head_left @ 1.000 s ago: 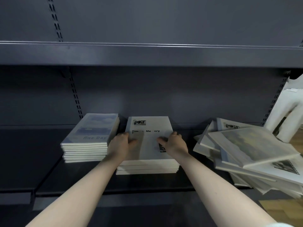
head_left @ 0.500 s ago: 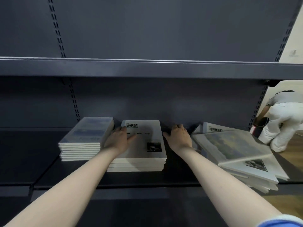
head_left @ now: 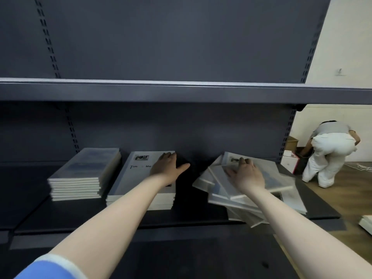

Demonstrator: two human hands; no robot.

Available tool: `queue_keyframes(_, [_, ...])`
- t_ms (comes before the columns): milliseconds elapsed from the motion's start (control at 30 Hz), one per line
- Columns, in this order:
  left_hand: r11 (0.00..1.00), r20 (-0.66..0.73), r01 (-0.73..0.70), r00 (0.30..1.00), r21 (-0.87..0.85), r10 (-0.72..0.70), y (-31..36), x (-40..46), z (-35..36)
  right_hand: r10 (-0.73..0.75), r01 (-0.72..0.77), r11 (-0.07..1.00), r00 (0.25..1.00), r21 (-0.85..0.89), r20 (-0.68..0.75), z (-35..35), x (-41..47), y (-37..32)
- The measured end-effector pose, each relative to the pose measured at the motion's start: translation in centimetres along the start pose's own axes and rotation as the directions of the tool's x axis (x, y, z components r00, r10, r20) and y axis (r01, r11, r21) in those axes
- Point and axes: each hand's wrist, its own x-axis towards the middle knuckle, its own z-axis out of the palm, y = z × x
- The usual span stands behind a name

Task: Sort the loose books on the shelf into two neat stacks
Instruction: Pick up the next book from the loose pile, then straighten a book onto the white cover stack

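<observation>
Two neat stacks stand on the dark shelf point(head_left: 128, 220): a stack of blue-covered books point(head_left: 84, 174) at the left and a stack of white books point(head_left: 136, 178) beside it. My left hand point(head_left: 167, 166) rests flat on the white stack's top right part, fingers straight. A messy pile of loose books point(head_left: 251, 188) lies at the shelf's right end, some hanging over the front edge. My right hand point(head_left: 244, 173) lies on top of this pile, fingers reaching to the far edge of the uppermost book; its grip is blurred.
An upper shelf point(head_left: 181, 91) runs overhead, limiting headroom. A person point(head_left: 330, 152) bends over boxes point(head_left: 289, 160) on the wooden floor at the right. Another white book point(head_left: 366, 222) lies at the far right edge.
My right hand has left the white stack's right side and moved right onto the loose pile. My left hand has shifted right across the white stack's top. The view has turned right.
</observation>
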Motion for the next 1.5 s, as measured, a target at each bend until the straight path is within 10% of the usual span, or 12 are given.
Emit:
queue_keyframes(733, [0.974, 0.293, -0.187, 0.945, 0.128, 0.143, 11.3, 4.1, 5.7, 0.166, -0.159, 0.972, 0.986, -0.174, 0.027, -1.1, 0.3, 10.5])
queue_keyframes(1500, [0.968, 0.059, 0.081, 0.996, -0.236, -0.069, 8.8, 2.0, 4.1, 0.112, -0.098, 0.985, 0.989, -0.14, 0.099, -1.8, 1.6, 7.6])
